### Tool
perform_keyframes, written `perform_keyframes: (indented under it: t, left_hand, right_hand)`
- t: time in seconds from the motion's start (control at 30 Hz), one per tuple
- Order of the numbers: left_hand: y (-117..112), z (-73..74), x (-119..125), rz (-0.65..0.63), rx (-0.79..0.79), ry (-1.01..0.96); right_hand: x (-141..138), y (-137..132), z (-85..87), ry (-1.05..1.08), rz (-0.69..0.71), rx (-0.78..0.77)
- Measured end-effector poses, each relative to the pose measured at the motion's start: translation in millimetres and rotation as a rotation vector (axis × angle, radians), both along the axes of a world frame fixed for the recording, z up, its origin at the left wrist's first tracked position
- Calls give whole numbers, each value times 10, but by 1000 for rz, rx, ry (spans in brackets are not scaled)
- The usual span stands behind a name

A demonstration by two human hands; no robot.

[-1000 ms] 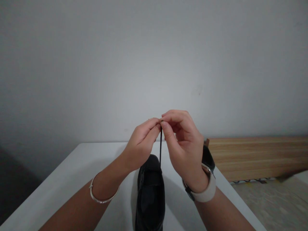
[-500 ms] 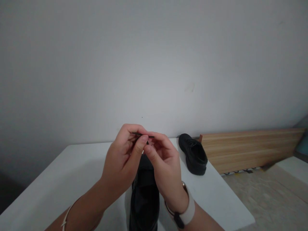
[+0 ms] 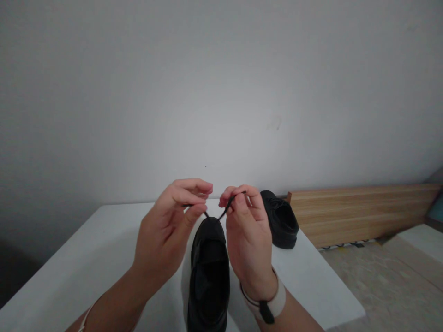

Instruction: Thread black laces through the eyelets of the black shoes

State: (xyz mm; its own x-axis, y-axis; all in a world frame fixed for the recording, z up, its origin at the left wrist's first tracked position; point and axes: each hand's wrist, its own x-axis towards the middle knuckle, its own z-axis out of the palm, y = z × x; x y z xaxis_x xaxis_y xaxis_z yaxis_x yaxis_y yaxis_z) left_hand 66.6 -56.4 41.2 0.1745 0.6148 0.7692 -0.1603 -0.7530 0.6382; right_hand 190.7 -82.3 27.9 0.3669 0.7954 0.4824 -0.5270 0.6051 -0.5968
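Observation:
A black shoe (image 3: 210, 272) stands on the white table between my forearms, its toe pointing to the wall. Above the toe, my left hand (image 3: 169, 226) pinches one end of a thin black shoelace (image 3: 226, 207) between thumb and fingers. My right hand (image 3: 249, 235) grips the other end, which sticks out past the fingertips. The two strands run down from the hands toward the shoe in a V. Where they meet the shoe is hard to make out.
A second black lace-up shoe (image 3: 282, 220) rests at the table's right edge, partly behind my right hand. The white table (image 3: 117, 244) backs onto a grey wall (image 3: 207, 92). Right of it are a wooden board (image 3: 353, 214) and the floor (image 3: 387, 276).
My hands were close together with the lace bunched at the fingertips. They have drawn apart to left and right, each with one strand, and the shoe's toe has come into view.

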Motion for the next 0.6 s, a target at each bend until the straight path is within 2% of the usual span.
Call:
perform_keyframes:
  t: [0.07,0.13,0.23,0.37,0.5,0.6]
  left_hand:
    - [68,-61,-89,-103,-205,-89]
    - [162,-149,-214,-122,-354,-96]
    - [296,-338,-442,68,-424,-19]
    - [387,-664,-729,323,-443,104]
    - [386,-947,-917,522,-434,261]
    - [374,-1073,-1011,616,-416,330]
  right_hand:
    - [143,-27,23,24,15,-43]
    - [345,-56,14,18,34,-107]
    - [708,-89,-107,-5,-8,-197]
    - [1143,-104,-451,-21,-162,-285]
    - [1388,-108,-808,-38,-270,-341]
    - [1471,-109,-986,-84,-333,-352]
